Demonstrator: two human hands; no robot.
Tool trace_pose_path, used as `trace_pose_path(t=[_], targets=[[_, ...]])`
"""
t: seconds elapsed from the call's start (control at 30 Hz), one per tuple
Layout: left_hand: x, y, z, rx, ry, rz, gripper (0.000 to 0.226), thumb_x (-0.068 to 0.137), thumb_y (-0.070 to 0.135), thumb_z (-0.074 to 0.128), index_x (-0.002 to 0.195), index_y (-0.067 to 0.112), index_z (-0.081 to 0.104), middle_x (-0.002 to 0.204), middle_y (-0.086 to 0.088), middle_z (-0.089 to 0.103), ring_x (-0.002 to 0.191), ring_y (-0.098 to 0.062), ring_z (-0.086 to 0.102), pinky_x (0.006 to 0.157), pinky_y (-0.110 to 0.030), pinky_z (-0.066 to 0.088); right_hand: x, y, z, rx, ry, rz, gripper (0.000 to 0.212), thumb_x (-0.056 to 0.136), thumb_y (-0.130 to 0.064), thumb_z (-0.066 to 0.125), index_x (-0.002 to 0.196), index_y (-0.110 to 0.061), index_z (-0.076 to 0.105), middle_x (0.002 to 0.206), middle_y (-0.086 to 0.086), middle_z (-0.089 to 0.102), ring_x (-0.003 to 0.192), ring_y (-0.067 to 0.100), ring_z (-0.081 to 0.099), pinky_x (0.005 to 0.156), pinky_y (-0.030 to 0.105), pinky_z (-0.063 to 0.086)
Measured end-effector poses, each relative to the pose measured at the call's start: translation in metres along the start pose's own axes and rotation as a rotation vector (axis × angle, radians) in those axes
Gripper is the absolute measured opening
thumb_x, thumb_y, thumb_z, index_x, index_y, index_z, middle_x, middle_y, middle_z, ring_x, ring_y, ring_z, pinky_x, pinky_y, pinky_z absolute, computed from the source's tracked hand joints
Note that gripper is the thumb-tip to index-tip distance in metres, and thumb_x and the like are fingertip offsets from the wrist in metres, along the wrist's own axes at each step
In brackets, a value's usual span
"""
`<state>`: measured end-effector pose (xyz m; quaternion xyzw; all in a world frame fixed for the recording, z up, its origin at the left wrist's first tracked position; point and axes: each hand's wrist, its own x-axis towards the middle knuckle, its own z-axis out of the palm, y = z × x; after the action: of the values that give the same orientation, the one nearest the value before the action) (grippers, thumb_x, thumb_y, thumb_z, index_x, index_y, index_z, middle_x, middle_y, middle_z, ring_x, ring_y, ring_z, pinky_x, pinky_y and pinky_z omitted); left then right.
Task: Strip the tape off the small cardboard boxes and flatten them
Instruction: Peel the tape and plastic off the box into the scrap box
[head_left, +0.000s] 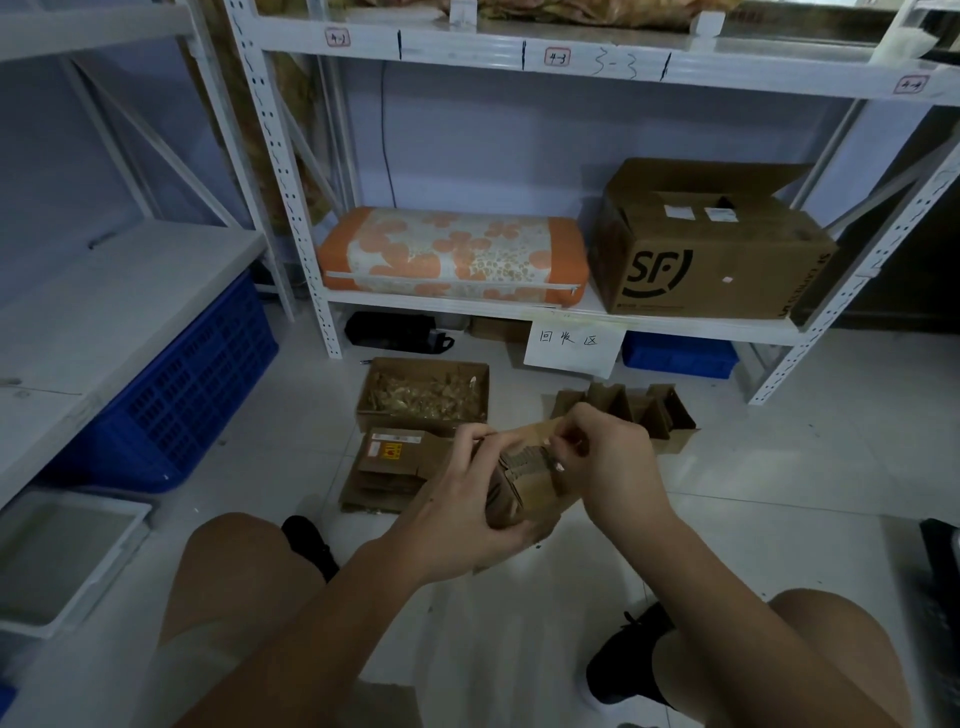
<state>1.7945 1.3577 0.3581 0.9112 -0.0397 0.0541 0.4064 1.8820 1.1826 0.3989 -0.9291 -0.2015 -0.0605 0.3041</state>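
Above tiled floor (779, 493), small box (524, 493) between grips.

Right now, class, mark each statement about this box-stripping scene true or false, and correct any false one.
1. Both hands hold a small cardboard box above the floor. True.
2. The right hand pinches a strip of tape at the box's top. True.
3. The left hand rests on a knee. False: it grips the box's side.
4. The SF carton stands on the floor. False: it sits on the shelf.
5. Flattened cardboard lies on the floor beyond the hands. True.
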Motion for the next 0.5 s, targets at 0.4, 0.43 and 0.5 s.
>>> trace_pose_path(t=[0.4, 0.43, 0.5], targets=[[-0.001, -0.004, 0.005, -0.016, 0.071, -0.041, 0.085, 0.071, 0.053, 0.078, 0.143, 0.040, 0.034, 0.134, 0.021, 0.024, 0.114, 0.001, 0.050, 0.090, -0.025, 0.054, -0.010, -0.001, 0.008, 0.386, -0.119, 0.041, 0.018, 0.093, -0.014, 0.070, 0.103, -0.026, 0.078, 0.092, -0.016, 0.071, 0.091, 0.000, 0.065, 0.087, 0.025, 0.056], [-0.001, -0.003, 0.005, 0.001, 0.078, -0.036, 0.087, 0.069, 0.057, 0.076, 0.143, 0.038, 0.034, 0.134, 0.021, 0.024, 0.114, 0.000, 0.049, 0.089, -0.023, 0.053, -0.010, -0.001, 0.007, 0.484, -0.128, 0.113, 0.012, 0.090, -0.015, 0.074, 0.096, -0.025, 0.079, 0.088, -0.010, 0.074, 0.089, 0.006, 0.069, 0.086, 0.035, 0.059], [0.000, -0.001, 0.004, 0.033, 0.098, -0.030, 0.091, 0.068, 0.062, 0.074, 0.145, 0.034, 0.035, 0.136, 0.019, 0.023, 0.114, 0.000, 0.047, 0.088, -0.019, 0.050, -0.011, -0.004, 0.006, 0.570, -0.152, 0.184, 0.004, 0.088, -0.023, 0.077, 0.087, -0.022, 0.081, 0.085, -0.004, 0.076, 0.085, 0.012, 0.071, 0.083, 0.044, 0.060]])
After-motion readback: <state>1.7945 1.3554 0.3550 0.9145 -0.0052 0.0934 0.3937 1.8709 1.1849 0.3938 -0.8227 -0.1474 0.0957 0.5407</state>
